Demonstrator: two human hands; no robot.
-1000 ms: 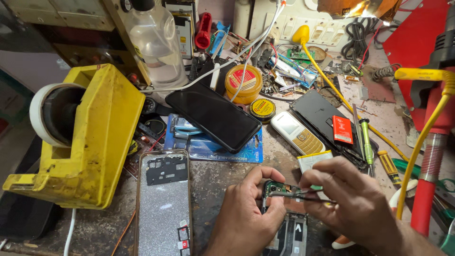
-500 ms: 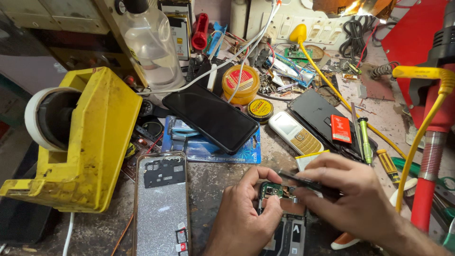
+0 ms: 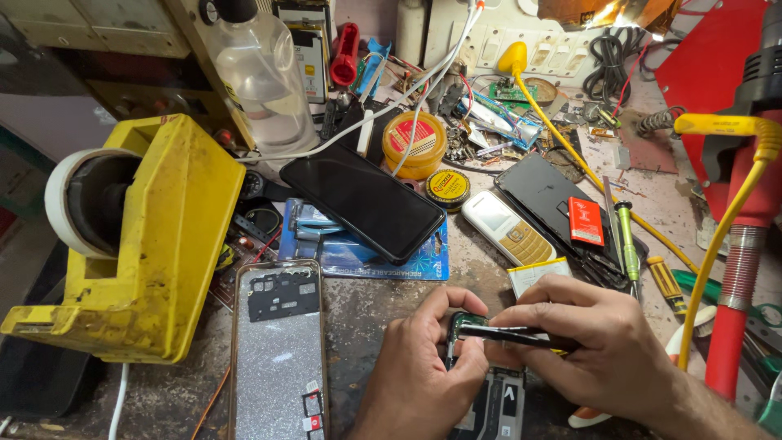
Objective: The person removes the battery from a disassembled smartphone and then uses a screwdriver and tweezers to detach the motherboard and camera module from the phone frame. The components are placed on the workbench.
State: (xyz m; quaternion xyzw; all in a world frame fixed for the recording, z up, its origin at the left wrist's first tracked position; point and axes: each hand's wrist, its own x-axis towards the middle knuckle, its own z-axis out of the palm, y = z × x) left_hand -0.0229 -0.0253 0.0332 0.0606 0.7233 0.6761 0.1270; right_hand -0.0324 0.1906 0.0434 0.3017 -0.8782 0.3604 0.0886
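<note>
Both hands working over an opened phone

Left hand (image 3: 423, 371) is pinching the circuit board (image 3: 466, 324); right hand (image 3: 590, 346), at 3 o'clock, is gripping black tweezers (image 3: 509, 332); phone frame (image 3: 281, 346) crowding at 9.

Lighting bright and even, from above; glare on foil (image 3: 607, 12) at top edge; soft shadows; focus sharp; wide-angle bending at edges.

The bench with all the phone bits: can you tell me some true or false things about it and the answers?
1. Both hands, left hand and right hand, meet over a small green circuit board. True.
2. The black phone lies screen up on blue packets. True.
3. The tape dispenser is red. False: it is yellow.
4. The keypad phone lies left of the black phone. False: it lies to its right.
</note>
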